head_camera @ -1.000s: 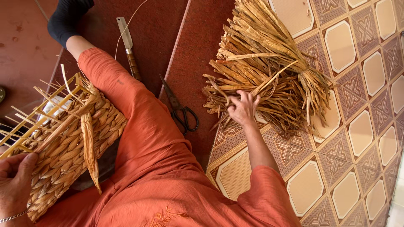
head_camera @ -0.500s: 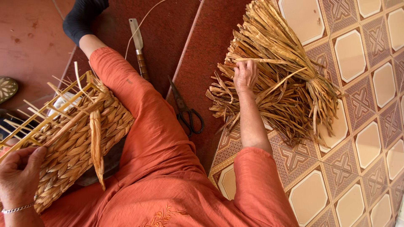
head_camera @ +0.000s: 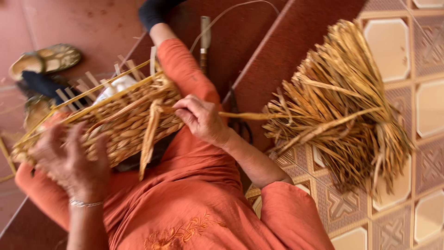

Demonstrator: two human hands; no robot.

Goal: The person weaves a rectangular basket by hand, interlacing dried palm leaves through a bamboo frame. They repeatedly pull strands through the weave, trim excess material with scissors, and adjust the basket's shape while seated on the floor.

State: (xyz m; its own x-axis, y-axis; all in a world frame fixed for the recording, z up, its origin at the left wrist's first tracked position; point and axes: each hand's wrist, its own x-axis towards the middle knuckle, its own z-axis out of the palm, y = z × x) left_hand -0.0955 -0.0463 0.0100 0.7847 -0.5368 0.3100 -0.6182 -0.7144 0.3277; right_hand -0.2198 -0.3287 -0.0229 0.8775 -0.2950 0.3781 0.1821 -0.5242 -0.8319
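Observation:
A half-woven straw basket (head_camera: 115, 120) rests on my lap, on orange cloth, with bare stakes sticking out at its far end. My left hand (head_camera: 69, 162) lies against the basket's near side, fingers spread, steadying it. My right hand (head_camera: 201, 118) is closed on a long dried straw strand (head_camera: 245, 115) at the basket's right edge; the strand stretches back toward the pile of dried straw (head_camera: 342, 102) on the tiled floor. A loose strand end (head_camera: 148, 143) hangs down from the weave.
Scissors (head_camera: 240, 122) lie on the red floor by my right wrist, partly hidden. A knife (head_camera: 204, 41) with a wooden handle lies farther up. Sandals (head_camera: 46, 60) sit at the upper left. Patterned tiles (head_camera: 393, 46) cover the right side.
My right hand left the straw pile and came back to the basket, drawing one strand with it. The view shifted so the basket sits more to the centre.

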